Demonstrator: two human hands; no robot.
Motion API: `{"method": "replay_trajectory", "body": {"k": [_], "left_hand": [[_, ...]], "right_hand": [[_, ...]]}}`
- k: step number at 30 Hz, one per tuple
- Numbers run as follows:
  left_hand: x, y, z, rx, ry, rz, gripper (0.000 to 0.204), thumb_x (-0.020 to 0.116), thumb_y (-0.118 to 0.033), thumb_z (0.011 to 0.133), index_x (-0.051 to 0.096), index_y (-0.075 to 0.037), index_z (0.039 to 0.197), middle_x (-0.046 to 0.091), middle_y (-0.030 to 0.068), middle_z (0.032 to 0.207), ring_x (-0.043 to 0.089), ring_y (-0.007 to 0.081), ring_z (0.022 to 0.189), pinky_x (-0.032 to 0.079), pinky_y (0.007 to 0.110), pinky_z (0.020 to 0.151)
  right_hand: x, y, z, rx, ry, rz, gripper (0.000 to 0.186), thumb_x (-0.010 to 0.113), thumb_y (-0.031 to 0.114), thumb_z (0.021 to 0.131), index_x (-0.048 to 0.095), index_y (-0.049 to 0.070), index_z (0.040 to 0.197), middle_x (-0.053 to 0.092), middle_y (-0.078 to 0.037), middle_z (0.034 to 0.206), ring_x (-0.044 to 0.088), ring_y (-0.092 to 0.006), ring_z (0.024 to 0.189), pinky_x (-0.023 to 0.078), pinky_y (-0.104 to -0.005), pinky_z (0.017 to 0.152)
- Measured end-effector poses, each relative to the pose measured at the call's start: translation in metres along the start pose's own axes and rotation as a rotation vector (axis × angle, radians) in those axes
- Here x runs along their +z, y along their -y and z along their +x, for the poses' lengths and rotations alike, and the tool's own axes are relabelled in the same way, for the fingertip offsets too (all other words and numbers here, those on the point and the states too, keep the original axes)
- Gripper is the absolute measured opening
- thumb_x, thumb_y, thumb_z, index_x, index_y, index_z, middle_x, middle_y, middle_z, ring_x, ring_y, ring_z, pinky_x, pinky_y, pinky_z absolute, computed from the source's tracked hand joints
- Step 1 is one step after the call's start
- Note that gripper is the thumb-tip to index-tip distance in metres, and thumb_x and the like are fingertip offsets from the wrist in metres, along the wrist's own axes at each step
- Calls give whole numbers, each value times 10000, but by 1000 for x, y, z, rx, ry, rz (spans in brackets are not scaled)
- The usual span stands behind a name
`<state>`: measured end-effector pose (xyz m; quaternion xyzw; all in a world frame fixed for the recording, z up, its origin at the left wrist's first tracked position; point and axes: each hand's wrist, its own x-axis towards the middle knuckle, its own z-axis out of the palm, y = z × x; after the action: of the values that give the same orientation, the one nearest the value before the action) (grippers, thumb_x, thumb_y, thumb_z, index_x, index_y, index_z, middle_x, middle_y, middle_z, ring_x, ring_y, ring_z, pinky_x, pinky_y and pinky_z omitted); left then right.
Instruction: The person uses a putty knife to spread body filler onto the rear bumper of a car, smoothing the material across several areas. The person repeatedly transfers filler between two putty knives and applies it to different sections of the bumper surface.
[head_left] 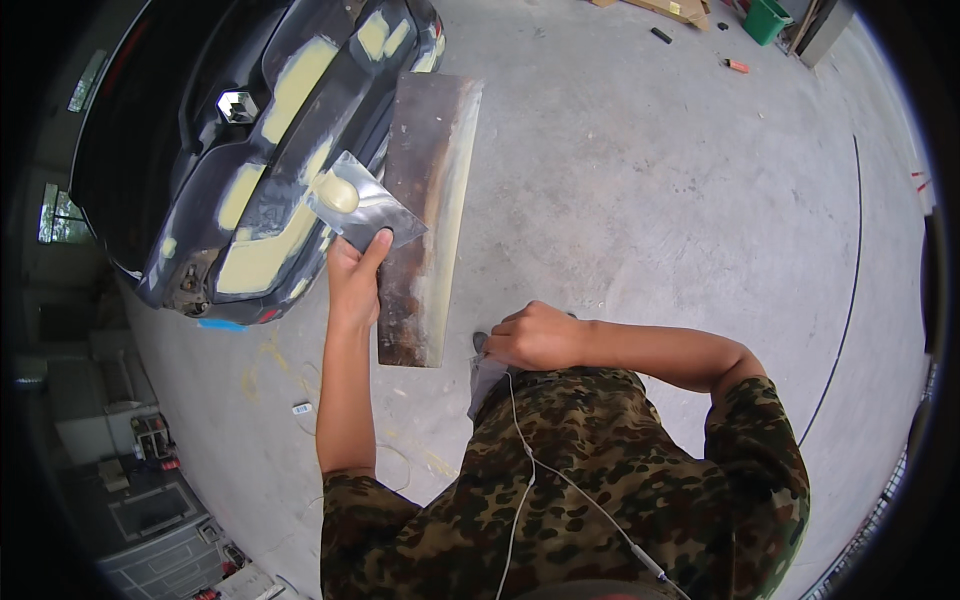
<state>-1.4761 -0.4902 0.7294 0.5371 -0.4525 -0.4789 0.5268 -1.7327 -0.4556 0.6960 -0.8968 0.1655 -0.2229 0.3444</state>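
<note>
Closest to me, a white cord (529, 449) hangs down the person's camouflage shirt (590, 470). At the waist, the right hand (537, 336) is curled in; a grey flat piece (486, 388) shows right below its fingers, though I can't tell whether they grip it. Further out, the left hand (356, 272) pinches a metal sheet (382, 207) by its near edge, thumb on top. A cream lump of putty (341, 195) sits toward the sheet's far left corner. From here the sheet's right corner overlaps a long brown board (405, 290), streaked cream along its right edge. Left of the board is a dark car (150, 130), cream patches (300, 88) across its bumper. Grey floor (640, 200) stretches wide to the board's right. Far off lie an orange object (736, 66) and a green bin (767, 21).
</note>
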Motion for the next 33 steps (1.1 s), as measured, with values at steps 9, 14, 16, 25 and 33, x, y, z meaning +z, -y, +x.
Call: {"method": "replay_trajectory", "body": {"k": [9, 14, 16, 25, 33], "left_hand": [[-3, 6, 1, -20, -3, -6, 299, 686, -44, 945, 622, 50, 1222, 671, 66, 1180, 616, 132, 1066, 467, 303, 964], [-5, 17, -2, 16, 33, -21, 296, 686, -47, 947, 626, 50, 1219, 672, 66, 1172, 612, 128, 1064, 460, 298, 967], [-8, 21, -1, -36, 13, 0, 290, 684, -49, 947, 630, 50, 1215, 672, 64, 1171, 612, 129, 1064, 459, 300, 970], [-17, 20, -4, -58, -25, -4, 280, 671, -39, 950, 635, 47, 1213, 676, 66, 1167, 619, 135, 1062, 468, 303, 964], [-18, 19, 9, -14, 7, -70, 269, 662, -34, 957, 632, 42, 1213, 684, 62, 1145, 633, 132, 1032, 481, 298, 939]], "right_hand": [[-110, -97, 13, 384, -602, 247, 298, 679, 214, 953, 622, -37, 802, 558, -101, 598, 456, -143, 519, 411, -338, 509], [-65, -64, 21, 199, -509, 30, 235, 707, 185, 916, 642, -20, 821, 640, -154, 658, 580, -311, 540, 467, -407, 542], [-23, -30, 14, 112, -216, 107, 189, 714, 171, 897, 650, 10, 825, 651, -179, 699, 604, -402, 634, 497, -459, 588], [-101, -102, 32, 420, -549, 335, 293, 669, 237, 972, 643, -26, 845, 572, -59, 631, 495, -111, 566, 420, -317, 531], [24, -51, 18, 84, -263, 183, 160, 688, 183, 909, 653, 37, 855, 663, -131, 781, 628, -377, 710, 508, -445, 627]]}}
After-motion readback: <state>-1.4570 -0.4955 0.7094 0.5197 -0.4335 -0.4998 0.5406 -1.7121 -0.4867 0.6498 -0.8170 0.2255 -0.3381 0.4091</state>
